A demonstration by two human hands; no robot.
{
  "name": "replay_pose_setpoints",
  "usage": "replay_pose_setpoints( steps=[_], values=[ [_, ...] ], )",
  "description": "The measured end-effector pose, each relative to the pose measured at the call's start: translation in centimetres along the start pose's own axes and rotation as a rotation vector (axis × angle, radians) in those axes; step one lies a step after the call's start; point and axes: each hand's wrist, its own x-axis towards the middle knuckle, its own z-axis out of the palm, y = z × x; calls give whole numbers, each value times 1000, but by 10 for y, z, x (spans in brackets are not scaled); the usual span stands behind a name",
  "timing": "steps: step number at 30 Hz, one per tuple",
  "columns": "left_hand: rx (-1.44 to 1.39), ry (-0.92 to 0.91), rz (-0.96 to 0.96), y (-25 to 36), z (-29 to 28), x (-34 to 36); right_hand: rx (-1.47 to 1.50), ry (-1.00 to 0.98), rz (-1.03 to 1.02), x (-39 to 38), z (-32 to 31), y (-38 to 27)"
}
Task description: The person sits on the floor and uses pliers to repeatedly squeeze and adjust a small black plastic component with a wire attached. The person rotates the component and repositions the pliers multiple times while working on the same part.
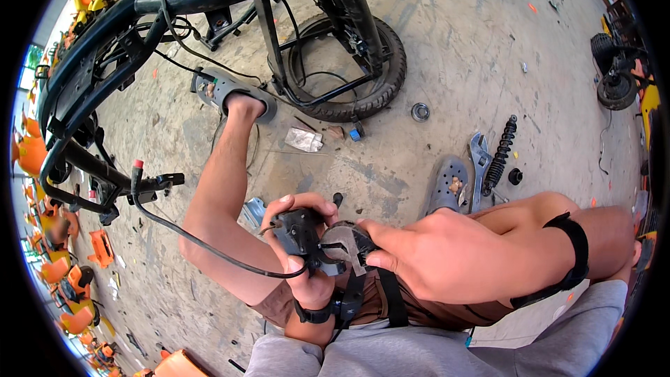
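The left hand (308, 283) points upward, fingers (315, 202) curled; the right forearm (534, 255) reaches across, the right hand (443, 251) pinching between thumb (385, 260) and forefinger (391, 236).

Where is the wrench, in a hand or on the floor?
On the floor: the wrench lies beside the black spring; the left hand holds a black part, the right hand a grey piece.

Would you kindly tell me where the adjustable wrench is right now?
In the head view, the adjustable wrench lies on the floor right of centre, between the right clog and the black shock absorber.
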Motion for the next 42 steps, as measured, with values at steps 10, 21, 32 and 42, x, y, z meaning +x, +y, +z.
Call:
replay_pose_setpoints(
  steps=[10,21,32,42],
  values=[
    [-69,-9,-40,-1,-2,1,-414,113,-234,-3,2,-6],
    [-117,-12,-138,3,3,14,-761,148,-322,3,-6,1],
    [-447,-70,-187,3,-20,19,348,-70,334,17,-31,0],
    [-429,-1,-220,3,-14,20,346,51,247,21,-22,3]
  ],
)
